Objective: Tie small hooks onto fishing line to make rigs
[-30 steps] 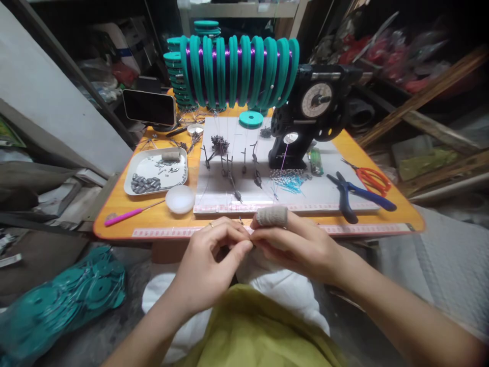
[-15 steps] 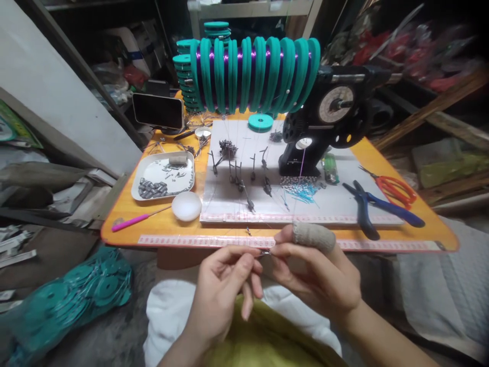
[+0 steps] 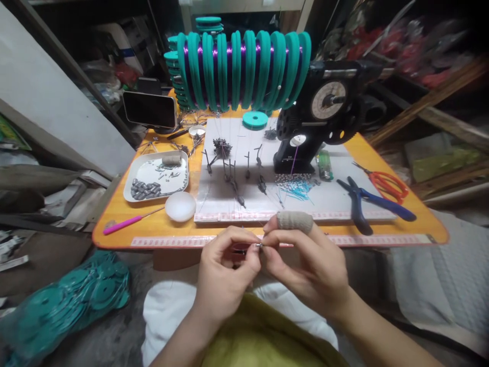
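Just beyond the table's front edge, my left hand pinches a small shiny metal fitting between thumb and forefinger. The fingertips of my right hand close on the same piece from the other side; its exact kind is too small to make out. A grey knitted finger sleeve covers part of one right finger. Thin line seems to run near the fingertips. Behind the hands, a grey-white board carries several dark weighted pieces on lines coming from teal spools wound with purple line.
On the left are a white tray of grey weights, a white bowl and a pink-handled tool. Blue-handled pliers and orange-handled scissors lie right. A black machine stands behind blue-tipped bits.
Both hands have risen slightly and come closer together around the fitting. My left fingers have curled in, with thumb now against forefinger. The whole view has shifted a little.
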`<state>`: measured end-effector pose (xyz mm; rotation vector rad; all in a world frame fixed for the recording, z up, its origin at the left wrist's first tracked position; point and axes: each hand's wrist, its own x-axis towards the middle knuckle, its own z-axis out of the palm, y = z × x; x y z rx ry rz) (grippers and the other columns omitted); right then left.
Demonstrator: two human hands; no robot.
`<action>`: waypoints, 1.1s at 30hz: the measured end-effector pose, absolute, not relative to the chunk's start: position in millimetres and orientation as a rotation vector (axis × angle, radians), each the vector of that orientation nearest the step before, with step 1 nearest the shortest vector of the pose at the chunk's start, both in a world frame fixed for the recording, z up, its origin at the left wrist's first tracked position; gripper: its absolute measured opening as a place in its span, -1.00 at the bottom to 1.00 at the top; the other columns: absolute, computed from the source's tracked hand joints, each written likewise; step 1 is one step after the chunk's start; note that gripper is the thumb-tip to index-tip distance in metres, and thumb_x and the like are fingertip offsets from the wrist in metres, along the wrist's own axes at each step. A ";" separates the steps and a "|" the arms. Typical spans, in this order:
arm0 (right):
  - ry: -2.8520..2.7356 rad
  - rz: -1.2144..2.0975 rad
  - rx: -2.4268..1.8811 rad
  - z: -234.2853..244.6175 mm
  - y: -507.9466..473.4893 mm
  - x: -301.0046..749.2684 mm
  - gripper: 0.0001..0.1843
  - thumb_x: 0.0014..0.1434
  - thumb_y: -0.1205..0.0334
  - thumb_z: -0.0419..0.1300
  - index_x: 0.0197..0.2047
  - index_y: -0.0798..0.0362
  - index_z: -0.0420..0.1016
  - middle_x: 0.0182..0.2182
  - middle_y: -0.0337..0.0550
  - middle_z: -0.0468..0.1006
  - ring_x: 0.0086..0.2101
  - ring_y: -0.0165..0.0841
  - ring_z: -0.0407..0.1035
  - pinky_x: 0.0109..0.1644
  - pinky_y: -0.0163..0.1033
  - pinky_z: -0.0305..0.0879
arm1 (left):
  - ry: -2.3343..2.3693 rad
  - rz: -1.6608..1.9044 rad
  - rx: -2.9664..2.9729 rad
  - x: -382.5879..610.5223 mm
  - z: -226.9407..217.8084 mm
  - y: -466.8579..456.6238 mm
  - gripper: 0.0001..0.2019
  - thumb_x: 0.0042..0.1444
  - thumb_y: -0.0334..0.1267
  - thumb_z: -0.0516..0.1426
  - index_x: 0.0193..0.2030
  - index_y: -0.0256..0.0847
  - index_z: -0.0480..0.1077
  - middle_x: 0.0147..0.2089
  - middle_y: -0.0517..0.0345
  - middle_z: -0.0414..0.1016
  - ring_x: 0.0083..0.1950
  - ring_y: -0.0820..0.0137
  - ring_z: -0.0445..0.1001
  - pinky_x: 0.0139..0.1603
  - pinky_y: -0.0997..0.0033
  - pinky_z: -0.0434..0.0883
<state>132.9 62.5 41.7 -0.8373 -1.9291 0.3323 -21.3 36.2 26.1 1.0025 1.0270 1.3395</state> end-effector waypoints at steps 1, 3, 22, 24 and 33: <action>-1.924 0.356 -0.841 41.1 62.3 132.2 -0.89 0.19 0.44 0.27 -0.19 0.13 0.51 -0.23 -0.05 0.54 -0.25 -0.38 0.52 -0.20 -0.38 0.51 | 1.074 1.340 1.095 -22.1 25.9 35.1 -0.96 0.18 -0.36 0.22 -0.28 -0.17 0.51 -0.29 0.22 0.53 -0.58 0.65 0.34 -0.63 0.69 0.35; -1.921 0.379 -0.840 40.8 62.1 131.3 -0.89 0.19 0.45 0.26 -0.19 0.14 0.51 -0.23 -0.04 0.54 -0.25 -0.39 0.52 -0.20 -0.39 0.50 | 1.146 1.345 1.247 -23.8 26.7 34.1 -0.91 0.19 -0.41 0.19 -0.27 -0.14 0.51 -0.30 0.23 0.53 -0.48 0.59 0.41 -0.53 0.67 0.39; -1.923 0.341 -0.847 43.8 61.6 129.8 -0.89 0.18 0.46 0.27 -0.20 0.14 0.51 -0.26 -0.09 0.53 -0.29 -0.43 0.49 -0.23 -0.43 0.47 | 1.234 1.309 1.452 -26.7 31.8 35.4 -0.87 0.16 -0.46 0.16 -0.27 -0.15 0.49 -0.32 0.22 0.53 -0.35 0.48 0.50 -0.46 0.61 0.44; -1.926 0.358 -0.853 44.3 61.3 130.1 -0.89 0.18 0.46 0.27 -0.20 0.14 0.50 -0.25 -0.09 0.53 -0.29 -0.43 0.49 -0.22 -0.42 0.48 | 1.243 1.316 1.476 -26.7 32.8 35.8 -0.88 0.16 -0.46 0.16 -0.27 -0.16 0.49 -0.31 0.20 0.54 -0.34 0.47 0.51 -0.44 0.59 0.46; -1.965 0.398 -0.914 39.5 63.2 131.8 -0.89 0.21 0.43 0.23 -0.18 0.10 0.48 -0.29 -0.13 0.49 -0.36 -0.43 0.48 -0.26 -0.35 0.53 | 1.214 1.444 1.400 -25.6 24.1 33.5 -0.91 0.19 -0.42 0.21 -0.20 -0.19 0.53 -0.30 0.18 0.59 -0.44 0.52 0.53 -0.40 0.57 0.51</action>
